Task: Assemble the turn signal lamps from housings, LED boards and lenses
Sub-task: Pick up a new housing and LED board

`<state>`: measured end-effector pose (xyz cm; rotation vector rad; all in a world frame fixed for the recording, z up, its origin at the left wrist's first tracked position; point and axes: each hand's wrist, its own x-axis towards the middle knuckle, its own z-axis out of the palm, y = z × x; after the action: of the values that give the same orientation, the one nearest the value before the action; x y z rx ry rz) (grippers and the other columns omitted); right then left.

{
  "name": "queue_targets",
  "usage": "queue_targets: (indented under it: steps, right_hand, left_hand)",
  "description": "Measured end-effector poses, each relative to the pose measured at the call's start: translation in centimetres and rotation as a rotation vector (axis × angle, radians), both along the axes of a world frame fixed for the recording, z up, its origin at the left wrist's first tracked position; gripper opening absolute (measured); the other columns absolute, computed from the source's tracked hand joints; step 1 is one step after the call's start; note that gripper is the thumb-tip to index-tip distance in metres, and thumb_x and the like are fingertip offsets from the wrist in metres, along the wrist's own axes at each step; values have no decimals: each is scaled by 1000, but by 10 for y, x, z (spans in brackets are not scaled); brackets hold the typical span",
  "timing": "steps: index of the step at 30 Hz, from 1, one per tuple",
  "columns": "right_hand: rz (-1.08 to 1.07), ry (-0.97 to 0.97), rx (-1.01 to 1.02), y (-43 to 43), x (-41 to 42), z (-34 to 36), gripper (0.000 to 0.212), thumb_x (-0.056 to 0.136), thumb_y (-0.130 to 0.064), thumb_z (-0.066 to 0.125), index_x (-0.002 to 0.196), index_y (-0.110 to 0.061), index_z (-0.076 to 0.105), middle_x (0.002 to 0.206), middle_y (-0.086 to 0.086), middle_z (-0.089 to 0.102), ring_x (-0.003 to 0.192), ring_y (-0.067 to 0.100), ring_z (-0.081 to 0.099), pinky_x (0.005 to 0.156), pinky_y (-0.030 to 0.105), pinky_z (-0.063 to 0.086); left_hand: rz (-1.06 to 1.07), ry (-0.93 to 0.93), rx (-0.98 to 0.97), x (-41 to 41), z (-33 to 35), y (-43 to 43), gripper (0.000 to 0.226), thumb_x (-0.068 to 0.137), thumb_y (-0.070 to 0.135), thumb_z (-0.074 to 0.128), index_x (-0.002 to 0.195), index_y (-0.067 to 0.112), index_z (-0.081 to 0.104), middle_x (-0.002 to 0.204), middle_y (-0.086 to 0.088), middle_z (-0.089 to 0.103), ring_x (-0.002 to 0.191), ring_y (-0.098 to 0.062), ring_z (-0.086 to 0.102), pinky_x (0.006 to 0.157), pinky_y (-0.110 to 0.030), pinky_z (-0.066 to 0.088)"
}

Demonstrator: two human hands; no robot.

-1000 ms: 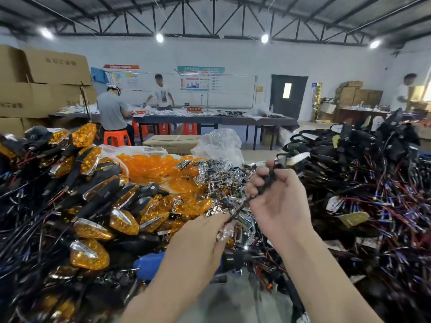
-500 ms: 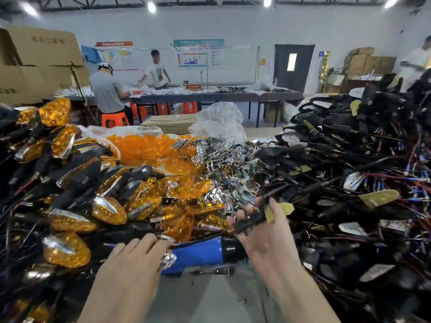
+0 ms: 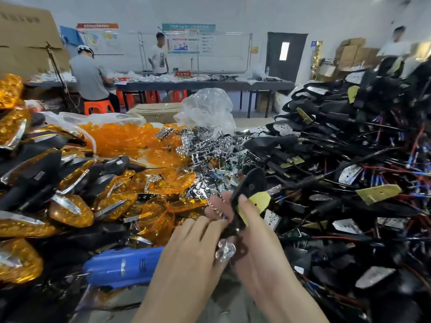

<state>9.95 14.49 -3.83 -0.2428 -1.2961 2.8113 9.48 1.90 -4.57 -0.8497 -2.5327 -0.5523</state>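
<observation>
Right hand (image 3: 261, 250) grips a black housing (image 3: 250, 183) with a yellowish board (image 3: 258, 201) on it — held upright, centre, between the heaps. Left hand (image 3: 191, 255) has fingers curled, pinching a silver reflector (image 3: 225, 249) just beside the housing's lower end. Amber lenses (image 3: 121, 138) lie behind left — wired parts (image 3: 349, 159) are heaped right.
</observation>
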Motion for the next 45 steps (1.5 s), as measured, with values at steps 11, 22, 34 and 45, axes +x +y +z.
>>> queue_targets:
  steps: [11,22,34,45]
  right_hand:
    - [50,306,-265,18,3,2,55,81,-11,55,135,-18,58,118,18,73,103,34,73,96,49,57]
    - [20,135,-81,11,7,1,36,101,2,44,127,-13,63,101,23,75,87,27,75,61,32,61]
    - [9,127,-70,-1,8,-2,31,98,1,48,128,-6,56,104,16,73,81,21,72,53,26,54]
    - [78,263,106,-6,7,-11,44,86,-19,65,129,-14,54,106,5,71,99,18,68,86,35,58]
  left_hand:
    - [36,-135,379,15,-1,-13,24,84,60,36,107,58,35,87,29,60,76,5,59,55,-16,44]
    - [63,203,114,5,4,-17,32,96,58,42,109,32,55,90,10,45,67,2,33,50,-5,17]
    - [-31,224,35,4,-5,-14,54,68,29,85,114,29,57,103,5,48,64,-6,51,44,-18,35]
    - [133,170,431,3,-7,-13,17,98,41,43,101,29,54,107,14,48,87,1,51,57,-15,46]
